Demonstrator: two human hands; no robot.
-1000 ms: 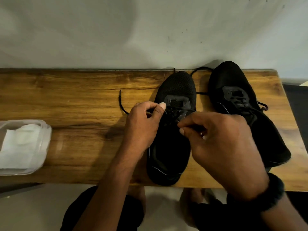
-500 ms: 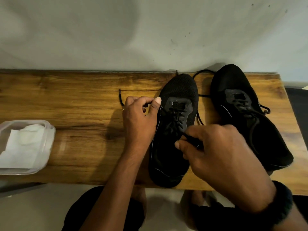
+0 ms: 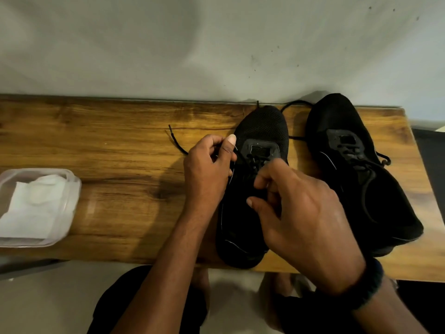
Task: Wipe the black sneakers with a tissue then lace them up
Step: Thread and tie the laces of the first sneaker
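Head view: two black sneakers stand side by side on a wooden bench, toes toward the wall. The left sneaker has a mesh toe and a grey patch on its tongue, too dark to read. The right sneaker is already laced. The left hand pinches a black lace between thumb and fingers at the left sneaker's side, and the lace's free end lies on the bench. The right hand, with a dark wristband, curls its fingers over the left sneaker's lacing; whether it grips anything cannot be told. At far left, a folded white tissue lies in a clear plastic container.
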